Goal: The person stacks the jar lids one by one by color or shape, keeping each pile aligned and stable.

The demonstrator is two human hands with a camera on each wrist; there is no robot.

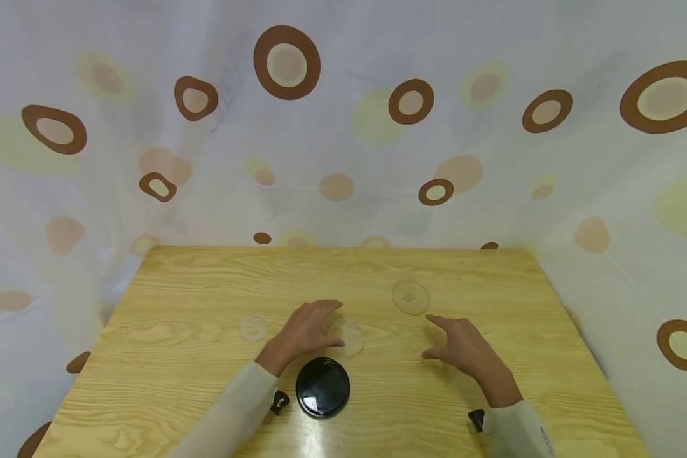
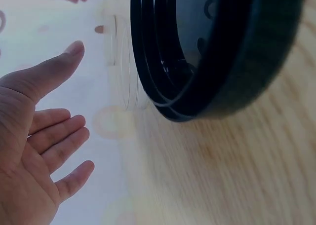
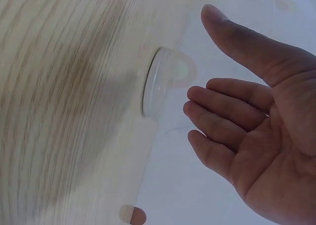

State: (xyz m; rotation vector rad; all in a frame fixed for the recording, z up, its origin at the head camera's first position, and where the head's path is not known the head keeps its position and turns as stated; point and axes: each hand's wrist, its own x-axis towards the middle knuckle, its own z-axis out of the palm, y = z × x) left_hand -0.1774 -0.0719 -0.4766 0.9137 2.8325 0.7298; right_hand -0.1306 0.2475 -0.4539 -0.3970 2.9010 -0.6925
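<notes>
My left hand [image 1: 306,331] hovers with thumb and fingers spread beside a clear round dish [image 1: 350,338] on the table, holding nothing. Just below that hand lies a round black glossy dish [image 1: 323,387], which looms large and dark in the left wrist view [image 2: 242,52]. My right hand [image 1: 466,350] is also spread and holds nothing; its fingertips are near another clear round dish [image 1: 411,298] farther back. In the right wrist view a clear dish [image 3: 157,82] lies beyond the fingers. A smaller clear disc [image 1: 254,328] sits left of my left hand.
The wooden table [image 1: 194,280] reaches back to a pale curtain [image 1: 343,140] with brown and yellow round patterns, which also hangs along both sides. Small black pieces show at each wrist, by the sleeves.
</notes>
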